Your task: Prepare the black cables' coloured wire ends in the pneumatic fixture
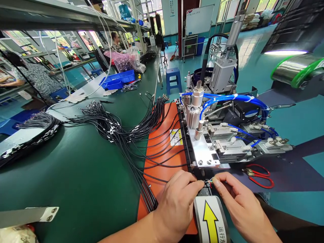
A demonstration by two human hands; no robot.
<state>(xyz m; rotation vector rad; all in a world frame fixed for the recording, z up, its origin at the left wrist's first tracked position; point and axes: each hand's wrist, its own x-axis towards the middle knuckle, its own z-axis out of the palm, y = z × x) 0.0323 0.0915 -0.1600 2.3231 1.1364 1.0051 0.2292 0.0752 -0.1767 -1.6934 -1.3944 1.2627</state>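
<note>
My left hand (178, 195) is closed on a black cable (158, 179) near its stripped end, at the front of the machine. Fine coloured wires (209, 182) fan out from that end, and my right hand (235, 195) pinches their tips between thumb and finger. Just below the fingertips lies a dark metal track (204, 191), partly hidden by my hands. Under it is a cover with a yellow arrow (210, 219). More black cables (164, 165) run over the orange plate (162, 135) to the machine's edge.
Pneumatic cylinders (193, 118) and blue hoses (235, 98) rise beyond my hands. Red-handled cutters (260, 175) lie to the right. A thick cable bundle (111, 128) spreads over the green table (83, 189). A solder spool (296, 71) is at right. Other people (37, 76) sit at the left.
</note>
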